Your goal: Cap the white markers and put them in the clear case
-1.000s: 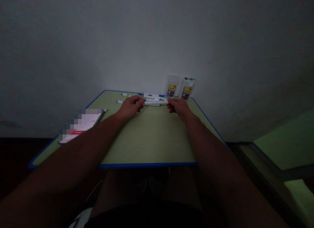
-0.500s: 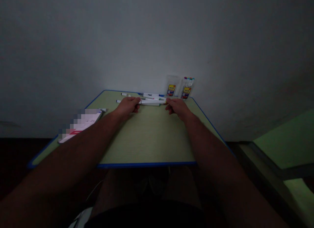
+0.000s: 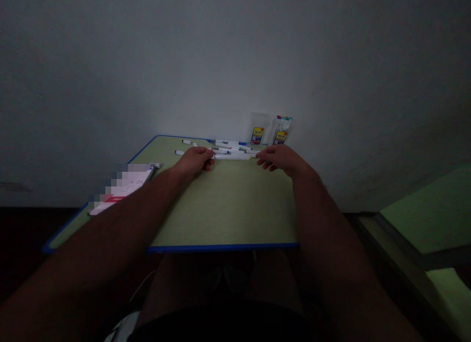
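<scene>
Several white markers (image 3: 230,149) lie in a loose bunch at the far edge of a green desk (image 3: 224,209) with a blue rim. My left hand (image 3: 194,162) rests on the desk with its fingers curled round the left end of the nearest marker (image 3: 235,156). My right hand (image 3: 280,158) hovers just right of that marker's other end, fingers loosely apart and holding nothing.
Two clear marker packs (image 3: 270,130) with yellow labels lean on the wall at the desk's far right corner; the right one holds coloured markers. A white booklet (image 3: 121,187) lies at the desk's left edge. Another green desk (image 3: 434,219) stands to the right.
My right hand has let go of the right end of the marker and drawn a little to the right. My left hand stays at the left end.
</scene>
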Available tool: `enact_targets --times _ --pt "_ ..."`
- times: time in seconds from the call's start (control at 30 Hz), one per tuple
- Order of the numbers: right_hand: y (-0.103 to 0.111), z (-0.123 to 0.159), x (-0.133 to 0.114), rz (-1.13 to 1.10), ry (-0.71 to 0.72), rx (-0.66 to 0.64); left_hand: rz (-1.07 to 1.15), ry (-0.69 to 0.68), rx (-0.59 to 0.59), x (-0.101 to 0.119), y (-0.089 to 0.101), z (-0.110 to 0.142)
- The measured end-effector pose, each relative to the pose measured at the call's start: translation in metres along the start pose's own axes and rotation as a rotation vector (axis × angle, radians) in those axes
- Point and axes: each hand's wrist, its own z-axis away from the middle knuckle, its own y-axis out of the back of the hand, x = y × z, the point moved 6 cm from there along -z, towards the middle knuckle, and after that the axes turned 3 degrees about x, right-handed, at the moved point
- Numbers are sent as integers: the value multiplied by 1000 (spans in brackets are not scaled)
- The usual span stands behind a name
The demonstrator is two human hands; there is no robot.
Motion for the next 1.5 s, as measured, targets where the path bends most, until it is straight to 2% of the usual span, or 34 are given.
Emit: enact_targets --times 0.23,0.47,0.87,1.17,1.5 --pt "-19 2 6 -44 -46 -157 11 5 -57 -4 -5 0" --pt "-29 1 10 1 -74 -184 43 40 -135 -3 -10 6" --pt "-33 0 14 56 -70 -227 -246 60 -260 -7 -6 6" --pt "-29 -3 13 58 -60 -174 -172 53 -205 -1 -7 10" --pt "-24 -7 9 -94 -1 -44 -107 -50 -109 5 -3 6"
